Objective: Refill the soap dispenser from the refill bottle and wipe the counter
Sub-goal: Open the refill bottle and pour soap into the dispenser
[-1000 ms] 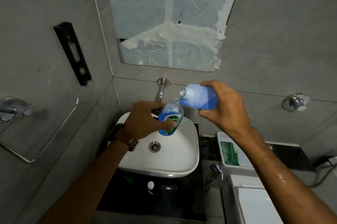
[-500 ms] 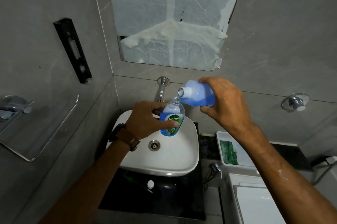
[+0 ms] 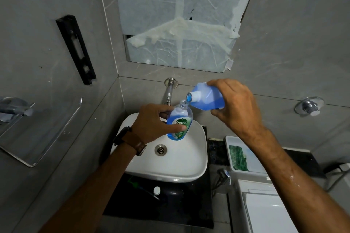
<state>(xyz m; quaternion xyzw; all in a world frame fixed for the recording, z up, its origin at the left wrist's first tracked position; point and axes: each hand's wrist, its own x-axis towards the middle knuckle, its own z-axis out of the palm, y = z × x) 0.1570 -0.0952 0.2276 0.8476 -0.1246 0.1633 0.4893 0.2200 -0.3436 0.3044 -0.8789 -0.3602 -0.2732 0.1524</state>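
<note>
Grey tiled walls surround a white sink [image 3: 189, 168] at frame centre. Above it, the left hand [image 3: 153, 124] wraps the uncapped soap dispenser [image 3: 180, 122]; the right hand [image 3: 234, 105] clasps the tilted refill bottle [image 3: 208, 99], its mouth seemingly just touching the dispenser's neck. A small white cap [image 3: 157, 190] lies on the black counter [image 3: 170, 212] below.

The soap dispenser [image 3: 179, 120], upright and gripped by the left hand [image 3: 151, 124], is held above the rear of the sink [image 3: 170, 164], in front of the wall tap [image 3: 168, 92]. The refill bottle [image 3: 207, 98], gripped by the right hand [image 3: 233, 104], lies tilted to the dispenser's upper right, its mouth just above the dispenser's open neck. A cap [image 3: 156, 190] lies on the counter [image 3: 170, 212] before the sink; a tray [image 3: 240, 155] sits to the sink's right.
</note>
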